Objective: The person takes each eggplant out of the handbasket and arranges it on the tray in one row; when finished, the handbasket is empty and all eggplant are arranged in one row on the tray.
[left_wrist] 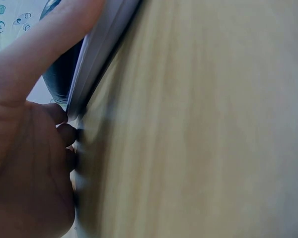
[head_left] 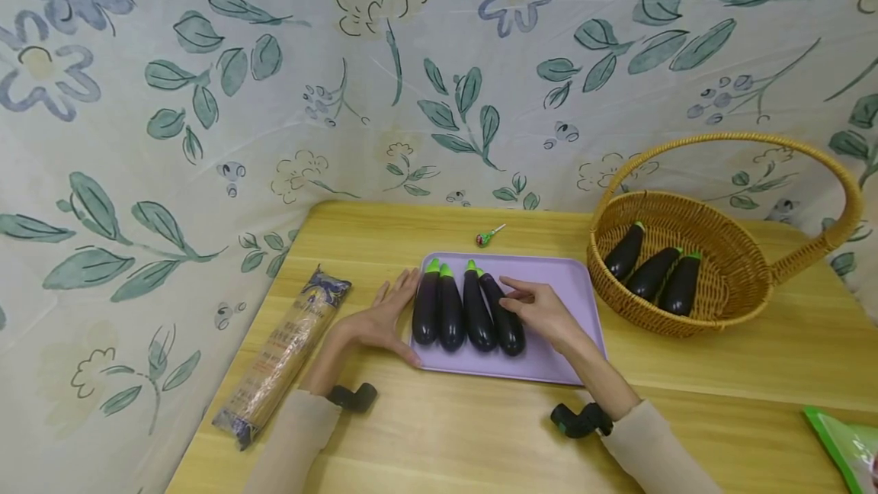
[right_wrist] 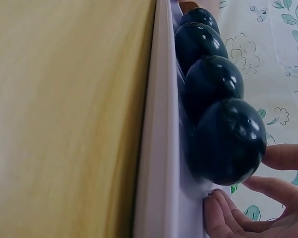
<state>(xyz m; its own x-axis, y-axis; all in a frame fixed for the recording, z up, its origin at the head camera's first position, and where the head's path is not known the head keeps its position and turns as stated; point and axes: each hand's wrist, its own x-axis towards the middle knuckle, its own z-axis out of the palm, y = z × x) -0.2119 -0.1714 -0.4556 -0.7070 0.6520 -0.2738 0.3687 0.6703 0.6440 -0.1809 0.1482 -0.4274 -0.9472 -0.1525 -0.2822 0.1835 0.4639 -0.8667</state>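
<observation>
Touching rightmost glossy black eggplant [head_left: 511,337]: right hand [head_left: 544,314], fingers loosely extended. Left hand [head_left: 381,322] wide at left edge of lilac rectangular tray [head_left: 572,280]. Abrupt release might roll eggplant rightward.

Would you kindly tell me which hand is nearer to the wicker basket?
Right. The right hand is left of the basket; the left hand is farther left, beyond four eggplants.

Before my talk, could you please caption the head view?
Right hand's fingers touching the rightmost of four eggplants on a lilac tray, beside a basket holding three more.
</observation>
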